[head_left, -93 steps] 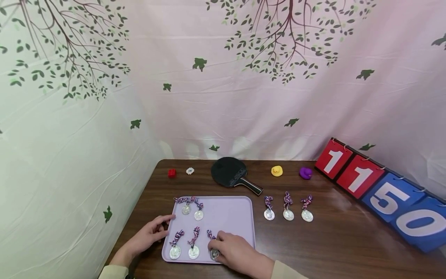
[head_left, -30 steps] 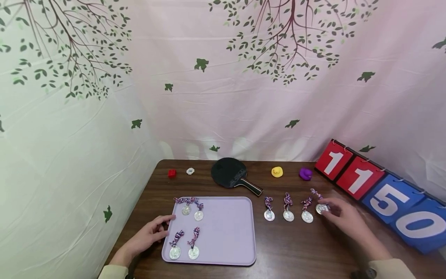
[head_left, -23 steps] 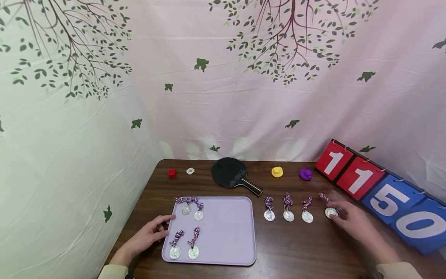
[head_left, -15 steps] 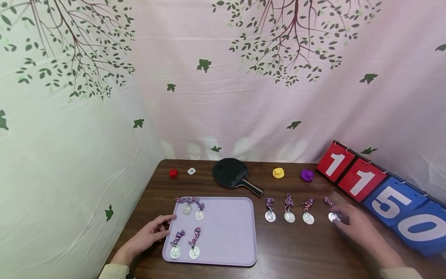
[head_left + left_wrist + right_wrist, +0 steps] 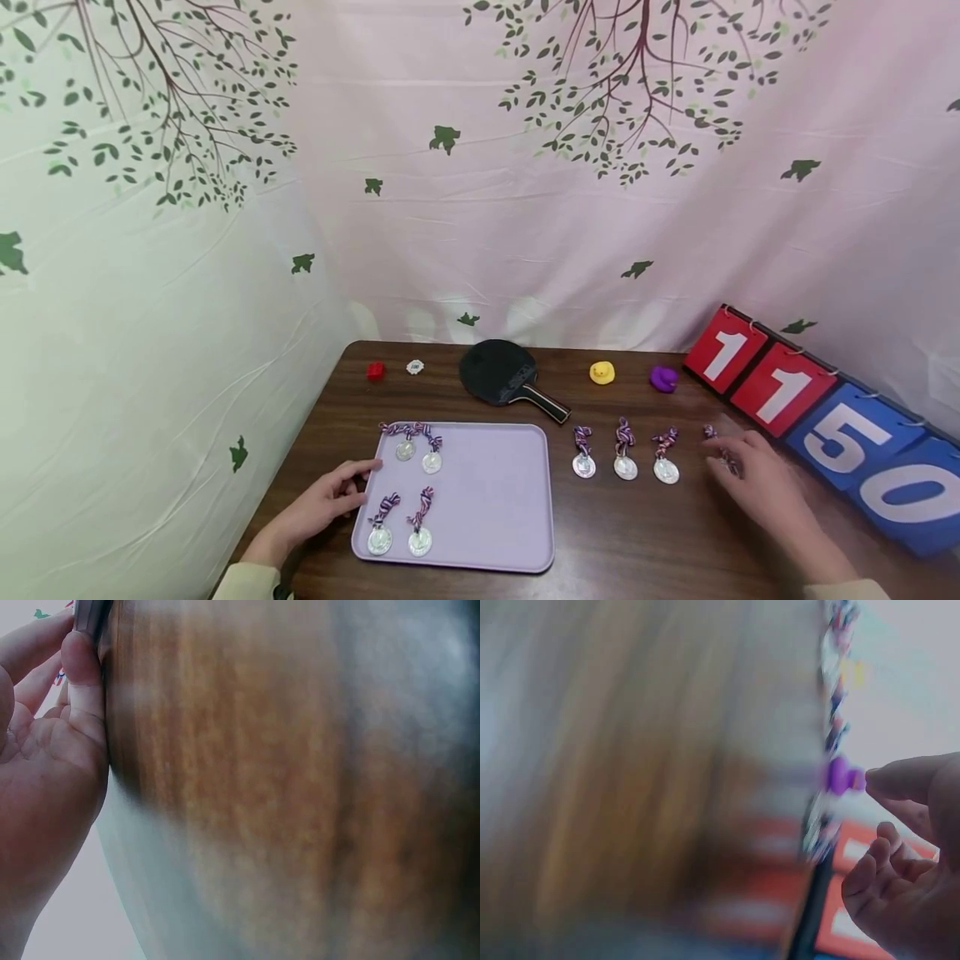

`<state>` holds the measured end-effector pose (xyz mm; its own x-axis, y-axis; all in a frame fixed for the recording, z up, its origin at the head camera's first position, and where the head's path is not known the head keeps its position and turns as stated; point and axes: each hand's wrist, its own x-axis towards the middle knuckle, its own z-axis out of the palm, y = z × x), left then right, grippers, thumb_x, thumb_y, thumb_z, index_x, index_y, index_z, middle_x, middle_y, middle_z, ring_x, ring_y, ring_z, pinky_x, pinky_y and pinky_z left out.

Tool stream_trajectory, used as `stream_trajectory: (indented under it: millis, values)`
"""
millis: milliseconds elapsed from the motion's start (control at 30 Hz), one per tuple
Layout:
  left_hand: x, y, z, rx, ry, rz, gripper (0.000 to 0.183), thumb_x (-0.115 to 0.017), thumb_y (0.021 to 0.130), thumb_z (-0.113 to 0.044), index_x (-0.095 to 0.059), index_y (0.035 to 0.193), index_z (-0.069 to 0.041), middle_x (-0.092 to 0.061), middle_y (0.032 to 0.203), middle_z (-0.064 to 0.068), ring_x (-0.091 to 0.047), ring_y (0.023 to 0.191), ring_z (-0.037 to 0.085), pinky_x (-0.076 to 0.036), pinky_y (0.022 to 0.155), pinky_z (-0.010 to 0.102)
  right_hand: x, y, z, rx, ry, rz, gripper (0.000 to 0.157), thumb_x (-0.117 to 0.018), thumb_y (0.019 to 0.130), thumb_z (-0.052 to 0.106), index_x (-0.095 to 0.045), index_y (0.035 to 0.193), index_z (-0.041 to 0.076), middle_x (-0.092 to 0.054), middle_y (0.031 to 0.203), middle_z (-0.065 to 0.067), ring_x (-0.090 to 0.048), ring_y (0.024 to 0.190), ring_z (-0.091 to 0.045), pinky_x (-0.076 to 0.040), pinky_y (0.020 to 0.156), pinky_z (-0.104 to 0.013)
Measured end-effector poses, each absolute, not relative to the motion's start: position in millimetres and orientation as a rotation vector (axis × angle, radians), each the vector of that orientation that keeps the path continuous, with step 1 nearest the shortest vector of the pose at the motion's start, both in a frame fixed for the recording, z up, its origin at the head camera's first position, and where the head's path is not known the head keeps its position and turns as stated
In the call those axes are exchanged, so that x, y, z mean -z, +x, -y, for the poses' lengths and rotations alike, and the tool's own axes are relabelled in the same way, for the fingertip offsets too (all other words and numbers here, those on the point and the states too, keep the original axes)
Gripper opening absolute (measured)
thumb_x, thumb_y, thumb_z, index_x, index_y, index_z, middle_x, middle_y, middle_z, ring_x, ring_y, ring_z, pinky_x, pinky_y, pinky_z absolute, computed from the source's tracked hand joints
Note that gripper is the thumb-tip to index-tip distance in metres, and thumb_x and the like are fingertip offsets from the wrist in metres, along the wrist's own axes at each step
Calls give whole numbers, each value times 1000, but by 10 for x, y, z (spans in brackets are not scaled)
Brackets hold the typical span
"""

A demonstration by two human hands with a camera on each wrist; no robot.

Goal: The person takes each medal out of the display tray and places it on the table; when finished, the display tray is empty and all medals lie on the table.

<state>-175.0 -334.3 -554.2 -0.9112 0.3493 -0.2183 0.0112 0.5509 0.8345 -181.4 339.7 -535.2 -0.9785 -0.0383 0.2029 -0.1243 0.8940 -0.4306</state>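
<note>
My right hand (image 5: 765, 483) is beside the fourth medal (image 5: 729, 463) of a row on the table and partly covers it. In the right wrist view its thumb and fingers are spread apart, with that silver medal (image 5: 811, 821) and its striped ribbon lying beyond them. To its left on the wood lie three like medals, among them a near one (image 5: 666, 471). My left hand (image 5: 322, 500) rests at the left rim of a lilac tray (image 5: 487, 492), fingers relaxed. On the tray, a pair of medals is at the back left and a medal (image 5: 420, 541) and its neighbour at the front left.
Behind the tray lie a black table tennis bat (image 5: 498, 372), a red toy brick (image 5: 375, 372) and a white chip (image 5: 415, 367). A yellow duck (image 5: 602, 372) and purple duck (image 5: 663, 379) stand behind the medal row. A flip scoreboard (image 5: 813, 417) stands at right.
My right hand has carried a medal from the tray's front to the right end of the table row, and its fingers have come off it. The left hand has stayed at the rim.
</note>
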Motion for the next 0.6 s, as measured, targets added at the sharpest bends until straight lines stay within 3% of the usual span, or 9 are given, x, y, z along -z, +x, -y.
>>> stream_trajectory:
  millis: [267,600]
  values:
    - [5530,-1739,3336,-1302,276,-2429,47,-61,93,-21,-49,138,-25,-51,109,9,-53,79,22,-46,65,28,5290,-1862,-2636,-767,504,2668,21,-78,78,13,-71,97,17,-61,89,7,-57,81,-12,-46,69,-36]
    - [5515,-1759,3332,-1282,274,-2442,45,-62,93,-23,-50,137,-27,-51,104,8,-51,83,23,-45,67,28,5377,-1715,-1595,-969,839,2600,23,-74,82,14,-69,103,20,-59,91,12,-54,78,-1,-47,69,-25]
